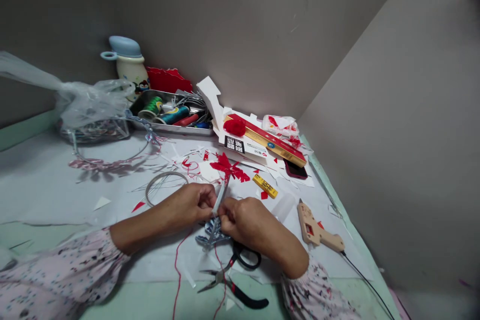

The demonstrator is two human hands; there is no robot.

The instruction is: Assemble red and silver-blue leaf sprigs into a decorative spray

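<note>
My left hand [198, 203] and my right hand [240, 215] meet near the middle of the table, fingers closed round a white strip-like stem [221, 194]. At the stem's upper end is a red flower-like piece [228, 167]; below my fingers hangs a blue-grey leafy cluster [213, 235]. Red thread [177, 265] trails down from the hands towards the front edge. Pliers [240, 292] with black and red handles lie open just in front, with black scissor handles [247, 256] partly under my right hand.
A glue gun [318, 230] lies at the right, its cord running forward. A wire ring [161, 180] is left of centre. Behind stand a metal tray [180, 131] of thread spools, a bottle [131, 67], a plastic bag [92, 105], and a long box [277, 145]. A phone [296, 170] lies right.
</note>
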